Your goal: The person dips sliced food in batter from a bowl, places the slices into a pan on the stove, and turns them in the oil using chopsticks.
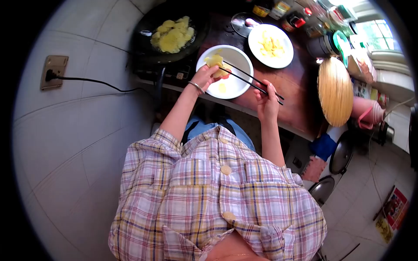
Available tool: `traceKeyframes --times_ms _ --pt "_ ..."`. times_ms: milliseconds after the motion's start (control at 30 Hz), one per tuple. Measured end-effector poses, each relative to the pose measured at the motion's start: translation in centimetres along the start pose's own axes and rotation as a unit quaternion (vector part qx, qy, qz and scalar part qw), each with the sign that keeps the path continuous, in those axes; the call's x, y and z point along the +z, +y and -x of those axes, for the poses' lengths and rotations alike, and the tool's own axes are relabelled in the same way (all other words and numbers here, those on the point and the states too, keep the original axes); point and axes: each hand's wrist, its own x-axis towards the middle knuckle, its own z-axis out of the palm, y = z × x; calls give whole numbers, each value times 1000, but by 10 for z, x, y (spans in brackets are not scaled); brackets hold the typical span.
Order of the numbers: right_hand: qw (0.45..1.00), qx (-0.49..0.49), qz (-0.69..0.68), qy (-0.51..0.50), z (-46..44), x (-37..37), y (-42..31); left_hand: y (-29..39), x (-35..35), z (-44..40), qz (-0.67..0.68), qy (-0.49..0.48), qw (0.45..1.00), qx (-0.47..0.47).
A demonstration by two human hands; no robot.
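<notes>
My left hand [205, 77] is over the left side of a white bowl [244, 65], fingers closed on thin yellow slices [214, 60] that look like potato. In my right hand [268, 98] is a pair of black chopsticks [248, 81], their tips reaching over the bowl close to the slices. Another pale slice lies at the bottom of the bowl. To the left, a black wok [143, 37] holds several yellow slices [174, 37] in bubbling oil. A white plate [278, 62] with cut yellow pieces [271, 45] sits right of the bowl.
The wok stands on a cooktop [176, 74] beside a tiled wall with a plugged-in cord [100, 81]. Bottles and jars [300, 19] line the back of the brown counter [287, 82]. At the right are a round straw-coloured lid [334, 91] and a pink thermos [370, 111].
</notes>
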Motion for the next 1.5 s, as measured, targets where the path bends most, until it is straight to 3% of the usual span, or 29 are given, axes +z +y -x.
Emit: traceKeyframes --times_ms 233,400,567,800,1100,1167,1333,1500 --pt "998 8 -16 -60 -1 8 0 12 0 27 -67 -9 997 35" --pt "998 -9 7 -61 -4 25 4 -3 -20 18 -23 34 997 65" --pt "999 -11 -12 -38 -8 39 8 10 -26 20 81 -25 995 52" --pt "995 1 -91 -33 -12 42 10 8 -27 14 192 -23 978 73" --pt "998 -3 -63 -23 -10 57 4 12 -26 13 174 -55 981 73" --pt "998 19 -28 -48 -14 54 6 15 -23 15 155 -18 984 80" --pt "996 -35 -12 -77 -13 62 10 10 -31 9 180 -33 981 67" --pt "998 -46 -19 -32 -13 60 13 7 -29 9 188 -49 978 70"
